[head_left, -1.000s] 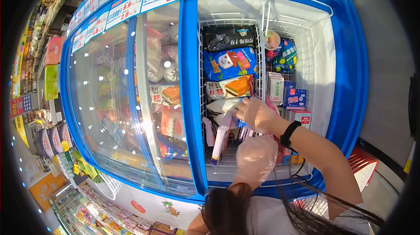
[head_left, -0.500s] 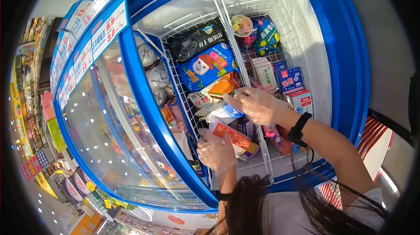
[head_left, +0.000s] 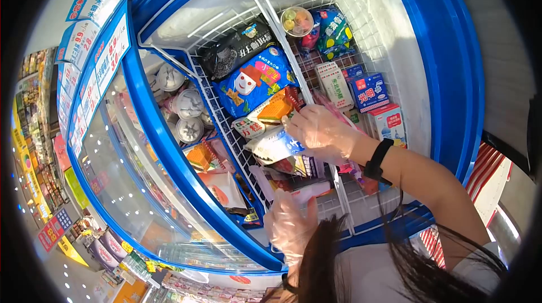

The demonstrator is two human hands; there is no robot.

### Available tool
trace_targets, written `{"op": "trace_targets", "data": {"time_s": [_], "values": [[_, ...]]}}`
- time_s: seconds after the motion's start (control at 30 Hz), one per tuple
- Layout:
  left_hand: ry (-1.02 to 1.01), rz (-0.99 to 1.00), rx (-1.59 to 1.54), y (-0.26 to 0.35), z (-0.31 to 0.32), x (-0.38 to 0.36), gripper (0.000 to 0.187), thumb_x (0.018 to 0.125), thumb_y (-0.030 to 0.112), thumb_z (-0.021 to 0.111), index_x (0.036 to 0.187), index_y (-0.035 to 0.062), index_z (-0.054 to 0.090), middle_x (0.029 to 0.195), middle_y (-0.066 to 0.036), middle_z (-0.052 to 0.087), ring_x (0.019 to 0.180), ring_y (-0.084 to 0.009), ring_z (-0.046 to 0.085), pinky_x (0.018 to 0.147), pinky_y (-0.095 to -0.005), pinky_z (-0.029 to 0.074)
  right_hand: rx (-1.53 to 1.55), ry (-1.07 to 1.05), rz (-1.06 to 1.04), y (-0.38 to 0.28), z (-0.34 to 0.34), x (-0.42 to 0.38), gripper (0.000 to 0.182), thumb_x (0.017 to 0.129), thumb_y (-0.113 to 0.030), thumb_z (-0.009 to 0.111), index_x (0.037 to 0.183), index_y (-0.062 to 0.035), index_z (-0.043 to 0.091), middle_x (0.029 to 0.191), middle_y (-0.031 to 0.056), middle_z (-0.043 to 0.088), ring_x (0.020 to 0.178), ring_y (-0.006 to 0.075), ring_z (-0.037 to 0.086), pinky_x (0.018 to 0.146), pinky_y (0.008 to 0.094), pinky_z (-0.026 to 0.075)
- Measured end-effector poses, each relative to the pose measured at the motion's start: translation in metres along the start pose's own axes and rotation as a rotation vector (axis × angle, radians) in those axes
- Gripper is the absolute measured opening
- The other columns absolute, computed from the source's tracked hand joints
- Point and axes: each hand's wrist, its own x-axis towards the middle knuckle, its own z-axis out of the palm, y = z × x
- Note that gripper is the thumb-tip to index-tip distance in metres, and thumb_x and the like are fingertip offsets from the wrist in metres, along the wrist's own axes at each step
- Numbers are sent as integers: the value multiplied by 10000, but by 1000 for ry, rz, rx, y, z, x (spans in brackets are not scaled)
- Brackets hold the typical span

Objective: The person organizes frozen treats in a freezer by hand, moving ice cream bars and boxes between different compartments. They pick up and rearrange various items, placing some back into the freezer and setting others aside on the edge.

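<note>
My right hand (head_left: pixel 322 132), in a clear glove, is closed at the upper edge of a white packet with blue print (head_left: pixel 275 146). My left hand (head_left: pixel 291 223), also gloved, is curled at the near end of the wire basket (head_left: pixel 345 204); what lies between its fingers is unclear. A pale pink package (head_left: pixel 311 191) shows at its fingertips. Beyond my right hand lie an orange-pictured packet (head_left: pixel 276 108), a blue packet with a white face (head_left: pixel 248 84) and a black packet (head_left: pixel 234 53).
Right of the basket divider are a clear round tub (head_left: pixel 296 21), a white box (head_left: pixel 335 86) and blue boxes (head_left: pixel 370 91). The blue-framed glass lid (head_left: pixel 169 162) is on the left, with round wrapped items (head_left: pixel 189 104) beside it. The freezer's blue rim (head_left: pixel 451 77) runs along the right.
The view has shifted. My left hand has moved down toward the near edge, and the red-orange package's broad face no longer shows. My right hand stays near the white packet, which now shows more fully.
</note>
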Motion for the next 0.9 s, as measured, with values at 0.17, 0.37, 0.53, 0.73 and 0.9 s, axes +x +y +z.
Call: {"op": "trace_targets", "data": {"time_s": [0.17, 0.37, 0.53, 0.73, 0.9], "values": [[-253, -83, 28, -11, -17, -7, 355, 707, 304, 806, 872, 84, 581, 737, -155, 624, 602, -367, 609, 551, -475, 504, -32, -4, 101, 4, -1, 1, 714, 712, -383, 741, 1267, 3, 510, 1020, 115, 581, 1019, 268, 575, 955, 398, 440], [101, 215, -138, -17, -3, -18, 332, 761, 323, 773, 929, 85, 614, 719, -165, 661, 612, -376, 662, 522, -494, 514, 54, 40, 122, 1, -9, 8, 832, 707, -445, 760, 1352, -25, 445, 1198, 164, 537, 1180, 325, 497, 1047, 434, 384], [-167, -405, -634, -7, -28, -29, 506, 817, 268, 769, 1185, 62, 489, 914, -201, 667, 822, -361, 672, 671, -432, 546, 338, 231, 233, 2, -25, 5, 728, 762, -334, 763, 1328, -28, 423, 1226, 182, 532, 1174, 360, 507, 1012, 463, 420], [-69, -445, -775, -51, 101, -134, 520, 833, 238, 763, 1232, 65, 478, 1003, -202, 654, 855, -320, 670, 695, -417, 545, 549, 283, 414, 1, -20, -11, 342, 861, -326, 705, 898, -40, 521, 852, 128, 609, 747, 317, 571, 651, 441, 443], [7, -350, -731, -59, 116, -125, 456, 841, 180, 730, 1220, 56, 508, 1078, -211, 638, 921, -314, 655, 741, -414, 540, 702, -39, 483, -7, -35, -9, 409, 893, -389, 667, 1007, -8, 573, 700, 113, 611, 617, 267, 604, 564, 373, 478]]}}
